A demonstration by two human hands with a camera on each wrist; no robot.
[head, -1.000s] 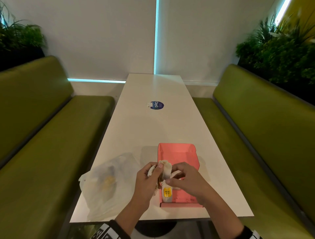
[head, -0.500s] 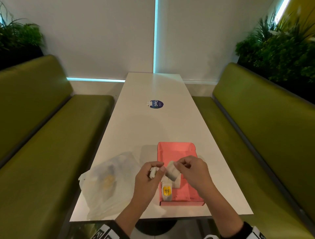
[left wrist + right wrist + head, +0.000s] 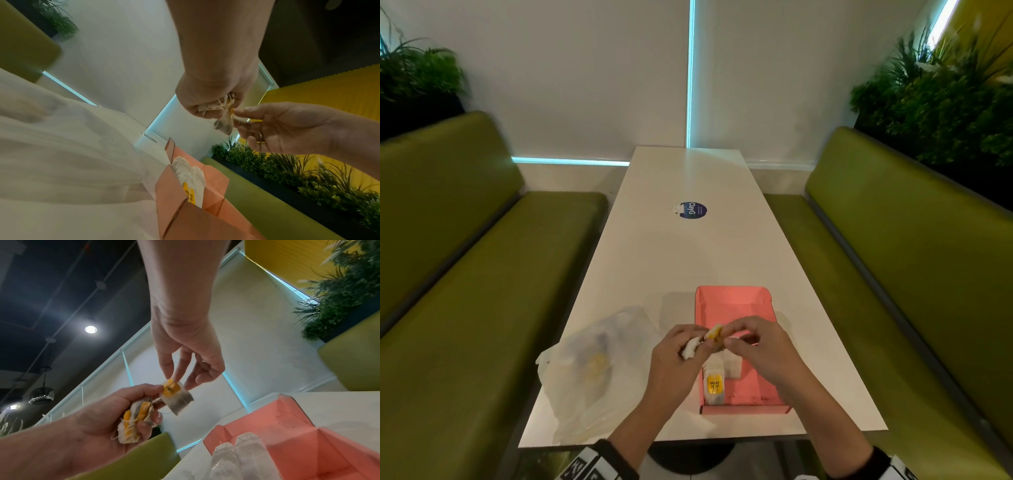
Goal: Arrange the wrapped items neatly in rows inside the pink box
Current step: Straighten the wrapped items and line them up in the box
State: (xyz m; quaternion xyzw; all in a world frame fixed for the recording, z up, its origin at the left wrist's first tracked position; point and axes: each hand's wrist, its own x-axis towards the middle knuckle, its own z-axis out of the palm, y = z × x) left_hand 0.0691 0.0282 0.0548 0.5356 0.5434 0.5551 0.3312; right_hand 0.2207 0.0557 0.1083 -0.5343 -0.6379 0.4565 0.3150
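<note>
the right hand (image 3: 185, 344) pinches a single tea bag (image 3: 176, 395) by its yellow tag end, thumb and forefinger closed on it while the other fingers hang loosely apart, in the air above the near half of the pink box (image 3: 736, 301). the left hand (image 3: 115, 408) steadies the same bag with thumb and fingertip at the tag, its remaining fingers curled around a small clump of further tea bags (image 3: 133, 423) with tangled strings and yellow tags, pressed into the palm; how many are in the clump cannot be told. below, the open pink cardboard box sits on the near end of a long white table (image 3: 688, 246), and inside it two white wrapped tea bags lie side by side against the near left corner, one (image 3: 714, 383) showing a yellow label upward and the other (image 3: 732, 366) just to its right, partly hidden by the hands. the far half and the right side of the box floor show bare pink. left of the box a translucent plastic bag (image 3: 592, 363) lies crumpled on the table, with something yellow faintly visible through it, which suggests more items wait there. the job looks to be at an early stage: a first row has been begun with two pieces, a third is being separated for placing, and the handful in the left palm plus whatever the plastic bag contains remains to be laid down. green benches (image 3: 465, 274) flank the table on both sides.
</note>
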